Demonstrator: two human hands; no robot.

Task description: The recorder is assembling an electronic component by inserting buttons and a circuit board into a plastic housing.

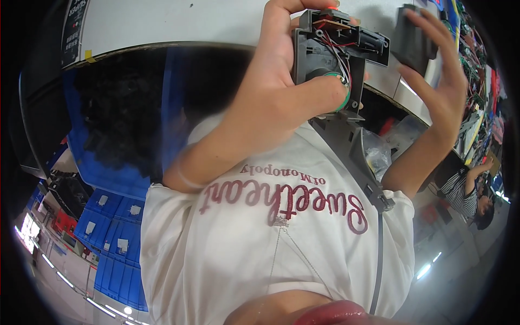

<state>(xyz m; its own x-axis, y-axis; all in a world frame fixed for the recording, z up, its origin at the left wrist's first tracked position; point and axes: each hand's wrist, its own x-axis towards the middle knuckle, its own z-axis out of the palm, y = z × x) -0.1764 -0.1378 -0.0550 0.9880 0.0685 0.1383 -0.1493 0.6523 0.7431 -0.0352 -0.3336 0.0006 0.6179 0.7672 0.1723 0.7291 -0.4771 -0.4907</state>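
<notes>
My left hand (295, 92) grips an opened grey plastic housing (374, 46) above the table's near edge. Its thumb presses on a round part with a green rim (342, 100) inside the shell. Thin red, white and black wires (341, 57) run through the housing, and a small orange-red piece (331, 8) shows at its top. From the lower end a long grey handle-like part (352, 151) extends toward my chest. To the right, my right hand (441, 81) has its thumb and fingers around a dark grey block-shaped piece (411, 46), slightly blurred.
The white tabletop (189, 21) spans the top. A blue bin (103, 168) of dark parts sits below its edge at left, near stacked blue boxes (116, 238). Circuit boards and wires (474, 65) crowd the right. A person in a striped top (460, 195) is farther right.
</notes>
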